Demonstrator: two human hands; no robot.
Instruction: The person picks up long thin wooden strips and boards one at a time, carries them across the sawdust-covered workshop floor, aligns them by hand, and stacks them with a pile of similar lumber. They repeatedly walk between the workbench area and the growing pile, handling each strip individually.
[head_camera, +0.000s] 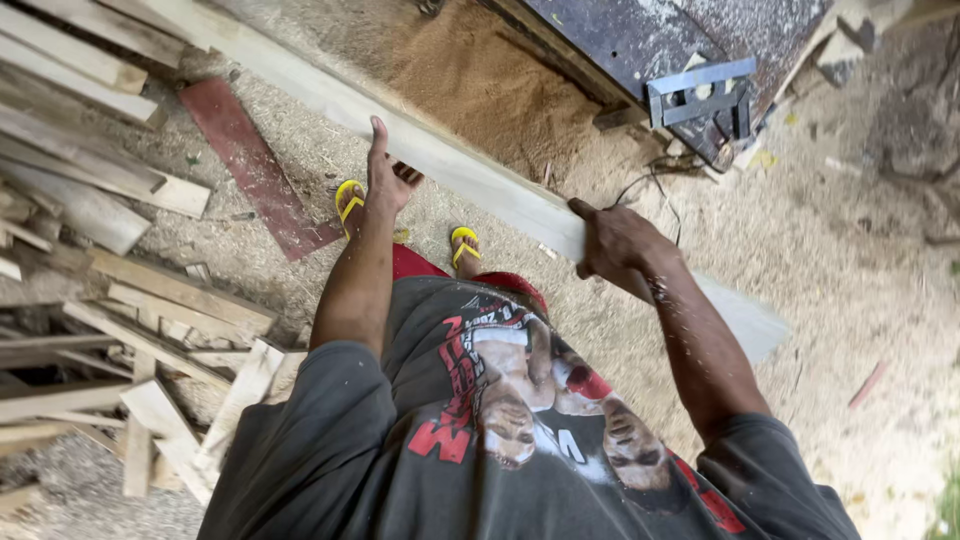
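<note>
Above the sawdust floor (850, 260), both hands, left (385, 180) and right (615, 240), apparently clamp the long plank (470, 170).

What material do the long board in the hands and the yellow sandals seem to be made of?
Long board: pale sawn wood, unpainted and matt, with faint grain; both the left hand and the right hand hold it. Yellow sandals: probably rubber or foam, judging by the smooth bright straps; not certain.
</note>
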